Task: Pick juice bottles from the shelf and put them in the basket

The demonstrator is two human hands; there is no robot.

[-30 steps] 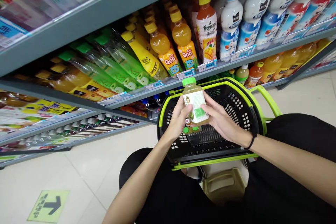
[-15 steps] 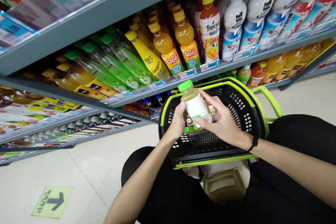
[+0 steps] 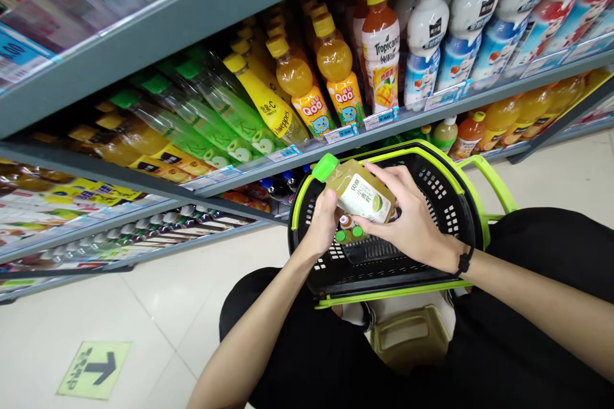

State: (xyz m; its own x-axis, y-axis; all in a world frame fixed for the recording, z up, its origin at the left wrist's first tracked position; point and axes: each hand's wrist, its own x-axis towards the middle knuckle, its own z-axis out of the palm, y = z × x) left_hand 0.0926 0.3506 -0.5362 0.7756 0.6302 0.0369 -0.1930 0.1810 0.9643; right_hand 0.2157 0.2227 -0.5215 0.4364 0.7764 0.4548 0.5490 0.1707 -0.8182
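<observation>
Between my two hands, a juice bottle (image 3: 357, 193) over the basket (image 3: 446, 204).
My left hand (image 3: 322, 225) and right hand (image 3: 407, 220) close their grip on it; it lies tilted, green cap up-left beyond my fingers.

Lower end of the juice bottle (image 3: 357, 195) concealed by the right hand (image 3: 407, 223). Bottles in the basket (image 3: 451, 204) mostly covered. Price tags (image 3: 381, 119) illegible. Top-shelf goods cut off by the frame edge.
</observation>
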